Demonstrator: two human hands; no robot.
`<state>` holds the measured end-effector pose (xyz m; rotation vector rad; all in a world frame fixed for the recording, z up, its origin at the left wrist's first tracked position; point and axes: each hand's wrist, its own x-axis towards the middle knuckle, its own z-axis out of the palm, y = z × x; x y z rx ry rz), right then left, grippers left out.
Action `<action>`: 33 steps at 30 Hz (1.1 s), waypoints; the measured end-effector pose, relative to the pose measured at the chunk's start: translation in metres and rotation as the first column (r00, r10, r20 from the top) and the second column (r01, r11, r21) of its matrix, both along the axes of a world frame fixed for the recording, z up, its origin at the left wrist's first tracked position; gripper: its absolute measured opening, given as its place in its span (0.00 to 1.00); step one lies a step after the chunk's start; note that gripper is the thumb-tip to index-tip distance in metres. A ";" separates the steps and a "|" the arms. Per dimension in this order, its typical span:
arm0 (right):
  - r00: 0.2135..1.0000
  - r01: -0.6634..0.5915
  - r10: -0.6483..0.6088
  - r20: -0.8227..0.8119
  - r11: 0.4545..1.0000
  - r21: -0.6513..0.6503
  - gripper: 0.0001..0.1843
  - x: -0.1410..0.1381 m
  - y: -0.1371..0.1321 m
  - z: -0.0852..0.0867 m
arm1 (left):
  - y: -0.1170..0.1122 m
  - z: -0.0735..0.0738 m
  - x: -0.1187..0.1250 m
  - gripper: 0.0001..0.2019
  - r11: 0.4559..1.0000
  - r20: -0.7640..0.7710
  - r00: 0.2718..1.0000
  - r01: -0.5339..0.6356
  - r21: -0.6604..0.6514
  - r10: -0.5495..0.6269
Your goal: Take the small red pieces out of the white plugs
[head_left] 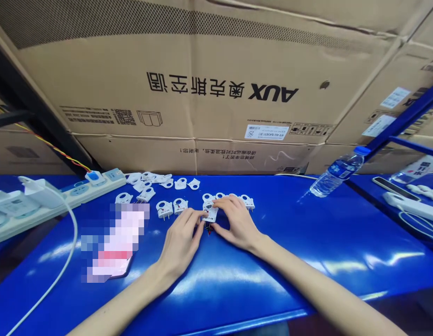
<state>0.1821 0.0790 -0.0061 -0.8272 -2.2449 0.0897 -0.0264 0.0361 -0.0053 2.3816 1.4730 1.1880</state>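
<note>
Both hands meet over the middle of the blue table, around one white plug with a ring-shaped handle [211,215]. My left hand [183,233] pinches its left side with thumb and index finger. From the right, my right hand [237,221] has its fingers on the ring and its thumb low by the prongs. Small dark and red parts [209,228] show just below the plug, too small to name. Two similar plugs [164,209] lie left of my left hand, prongs towards me. Another plug [248,202] lies just beyond my right hand, with more partly hidden behind the fingers.
Several white ring-shaped pieces [180,183] lie further back. A phone [120,242], partly blurred out, rests at left. Beyond it are a power strip [80,190] and a white cable [71,252]. A water bottle [337,172] lies tilted at right. Large cardboard boxes [209,56] wall the back.
</note>
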 end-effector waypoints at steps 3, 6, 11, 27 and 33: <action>0.999 -0.002 0.002 -0.033 1.000 -0.001 0.25 0.001 0.000 0.000 | -0.001 0.001 0.001 0.08 0.999 0.008 0.999 0.041 0.005 -0.041; 1.000 0.009 -0.009 -0.017 1.000 -0.003 0.28 0.002 0.000 0.000 | -0.001 0.000 0.001 0.08 0.999 0.012 0.999 0.037 0.005 -0.037; 1.000 0.028 -0.028 0.013 1.000 0.012 0.23 0.002 0.000 0.000 | 0.000 -0.003 0.001 0.08 1.000 0.028 0.999 -0.021 0.010 0.021; 0.997 0.022 -0.027 0.065 0.996 0.087 0.26 0.003 0.000 -0.004 | 0.002 -0.003 -0.002 0.08 0.994 0.031 0.995 -0.093 -0.061 0.095; 0.997 0.006 -0.013 0.072 0.994 0.107 0.22 0.003 -0.001 -0.004 | 0.003 -0.002 -0.004 0.07 0.996 0.063 0.995 -0.071 -0.061 0.074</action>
